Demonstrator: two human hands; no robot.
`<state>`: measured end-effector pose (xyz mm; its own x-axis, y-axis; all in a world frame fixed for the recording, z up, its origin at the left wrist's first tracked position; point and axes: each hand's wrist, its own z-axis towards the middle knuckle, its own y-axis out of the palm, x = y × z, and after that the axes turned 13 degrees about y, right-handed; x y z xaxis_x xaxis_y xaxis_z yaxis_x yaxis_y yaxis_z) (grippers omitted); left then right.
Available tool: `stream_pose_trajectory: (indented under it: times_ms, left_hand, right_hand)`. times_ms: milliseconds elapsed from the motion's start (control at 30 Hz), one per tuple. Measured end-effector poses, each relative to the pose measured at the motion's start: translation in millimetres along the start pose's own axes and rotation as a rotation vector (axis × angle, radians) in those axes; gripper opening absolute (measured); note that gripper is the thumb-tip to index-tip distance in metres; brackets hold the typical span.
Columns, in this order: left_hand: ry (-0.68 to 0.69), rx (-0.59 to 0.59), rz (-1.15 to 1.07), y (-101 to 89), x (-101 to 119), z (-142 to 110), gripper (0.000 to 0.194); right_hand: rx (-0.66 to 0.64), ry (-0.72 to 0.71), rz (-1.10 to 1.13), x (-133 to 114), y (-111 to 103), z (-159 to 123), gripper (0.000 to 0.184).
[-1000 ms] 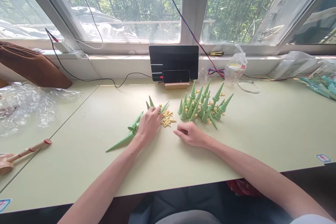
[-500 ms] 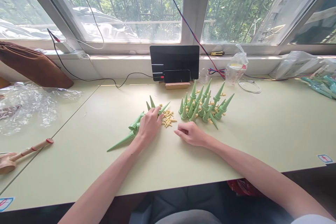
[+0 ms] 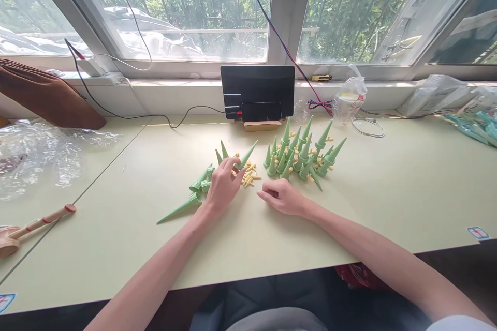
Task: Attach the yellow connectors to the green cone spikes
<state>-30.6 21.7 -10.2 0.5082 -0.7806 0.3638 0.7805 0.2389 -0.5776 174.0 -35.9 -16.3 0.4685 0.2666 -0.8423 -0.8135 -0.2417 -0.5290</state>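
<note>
My left hand (image 3: 224, 182) is pinched around the wide end of a green watering spike (image 3: 248, 153), whose point tilts up and to the right. Under and beside those fingers lies a pile of small yellow valve pieces (image 3: 250, 175). Several more green spikes (image 3: 180, 208) lie left of the hand, and a few points stand up behind it. My right hand (image 3: 282, 196) rests on the table with its fingers curled closed; what is inside them, if anything, is hidden. Just behind it stands a group of green spikes (image 3: 304, 152) fitted with yellow valves.
A tablet (image 3: 258, 88) and a phone (image 3: 261, 111) lean on a cardboard stand at the back. A bagged cup (image 3: 349, 103) and a coiled white cable (image 3: 368, 128) are at the back right. Clear plastic wrap (image 3: 42, 150) and a wooden toy (image 3: 42, 221) lie left.
My left hand has lifted the green spike slightly up and to the right, with thumb and fingers now more visible. My right hand has stayed in place.
</note>
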Motion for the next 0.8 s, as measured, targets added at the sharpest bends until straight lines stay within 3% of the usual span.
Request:
stream_pose_trajectory:
  times_ms: [200, 367, 600, 800]
  left_hand:
    - [-0.140, 0.091, -0.120, 0.8, 5.3, -0.1, 0.014]
    - [-0.237, 0.116, -0.254, 0.6, 11.3, 0.7, 0.024]
    - [-0.211, 0.102, -0.290, 0.3, 19.5, -1.5, 0.028]
    - [-0.210, 0.114, -0.293, -1.4, 24.9, -1.4, 0.019]
  right_hand:
    - [0.043, 0.000, -0.031, -0.6, 0.6, 0.6, 0.030]
    - [0.163, 0.002, -0.054, -0.1, 4.1, 0.3, 0.008]
    - [0.187, -0.054, -0.216, -0.8, 8.3, 1.6, 0.044]
    - [0.104, -0.051, -0.302, 1.8, 10.3, 3.3, 0.047]
